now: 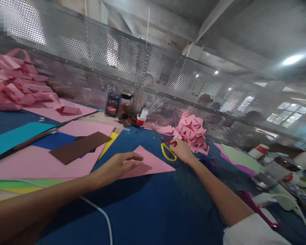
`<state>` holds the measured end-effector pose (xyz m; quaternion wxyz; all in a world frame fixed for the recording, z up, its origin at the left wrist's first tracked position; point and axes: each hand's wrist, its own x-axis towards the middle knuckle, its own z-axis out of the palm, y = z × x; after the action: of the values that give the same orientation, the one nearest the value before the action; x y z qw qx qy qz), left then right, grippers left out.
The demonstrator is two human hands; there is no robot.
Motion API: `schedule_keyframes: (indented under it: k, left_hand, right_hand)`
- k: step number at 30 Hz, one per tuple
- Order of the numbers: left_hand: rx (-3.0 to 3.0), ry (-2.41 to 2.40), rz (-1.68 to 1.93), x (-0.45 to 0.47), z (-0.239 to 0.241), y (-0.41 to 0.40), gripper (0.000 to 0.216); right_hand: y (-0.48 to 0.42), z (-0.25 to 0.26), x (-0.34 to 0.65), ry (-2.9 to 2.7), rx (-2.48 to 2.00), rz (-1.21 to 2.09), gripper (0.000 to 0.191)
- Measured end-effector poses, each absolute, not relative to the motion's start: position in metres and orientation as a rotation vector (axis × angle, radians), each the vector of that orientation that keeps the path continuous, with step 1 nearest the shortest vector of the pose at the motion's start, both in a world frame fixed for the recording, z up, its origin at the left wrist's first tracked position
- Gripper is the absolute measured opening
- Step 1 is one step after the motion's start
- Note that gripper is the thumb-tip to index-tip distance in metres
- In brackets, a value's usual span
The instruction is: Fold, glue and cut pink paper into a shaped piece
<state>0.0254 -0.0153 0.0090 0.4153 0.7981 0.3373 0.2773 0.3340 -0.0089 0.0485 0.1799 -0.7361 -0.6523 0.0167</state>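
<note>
A: Containers first! What's there?
B: Near upper centre, a small red-and-white cup (140, 121) holds a white object (144, 113). Thin pale sticks (156, 106) fan up just right of it; whether they stand inside, I can't tell. Far right, a clear container (269, 174), contents too blurred to name.
A: And the hands?
B: Right hand (183, 149), right of centre: fingers closed on the red loop of the scissors with red and yellow handles (163, 148)! They sit right at the fingertips, to the left of the hand.
A: Pointing where?
B: Blades to the upper left, yellow loop lower right, long axis on a clear diagonal.
A: Left hand?
B: Left hand (123, 166) is open, fingers over the left part of the flat pink paper triangle (155, 164), mid-frame on the blue table (148, 211). Its sharp corner points right, long edge rising slightly that way.
</note>
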Motion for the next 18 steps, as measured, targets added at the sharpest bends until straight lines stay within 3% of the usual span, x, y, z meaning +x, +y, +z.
schedule_keyframes:
  k: [5,9,18]
  left_hand:
    - [1.545,0.701,0.669,0.057,0.025,-0.032,0.057]
    - [1.328,0.635,0.723,0.074,0.030,-0.049,0.045]
    - [1.370,0.592,0.735,0.072,0.032,-0.058,0.052]
  right_hand:
    - [-0.047,0.061,0.277,-1.847,-1.904,-0.053,0.017]
    - [-0.067,0.059,0.249,-1.918,-1.825,-0.142,0.018]
    - [-0.089,0.059,0.252,-2.022,-1.847,-0.281,0.018]
